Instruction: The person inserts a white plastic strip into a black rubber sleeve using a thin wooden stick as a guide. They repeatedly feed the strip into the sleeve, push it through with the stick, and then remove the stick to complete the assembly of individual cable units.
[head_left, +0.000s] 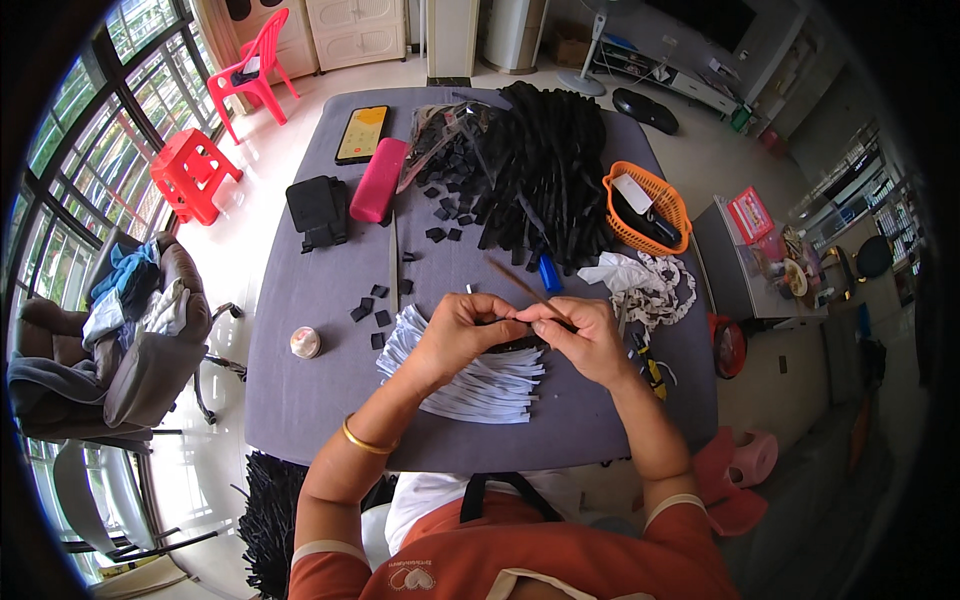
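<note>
My left hand (471, 330) and my right hand (576, 334) meet over the near middle of the table. Between their fingertips they pinch a small dark piece, partly hidden by the fingers. A thin brown stick (525, 285) also rests in my right hand and points up to the left. Beneath the hands lie light blue fabric strips (480, 390), fanned out. Small black square pieces (361, 309) are scattered left of them, beside a metal ruler or blade (394, 259). A large bundle of black strips (547, 165) covers the far right part of the table.
On the grey-covered table (292, 405) are a phone (362, 133), a pink case (379, 180), a black folding stand (318, 212), a small round jar (305, 343), an orange basket (647, 206), a blue object (550, 274), patterned fabric (660, 289) and a yellow-black tool (649, 366). More black strips (271, 517) hang below the near left edge.
</note>
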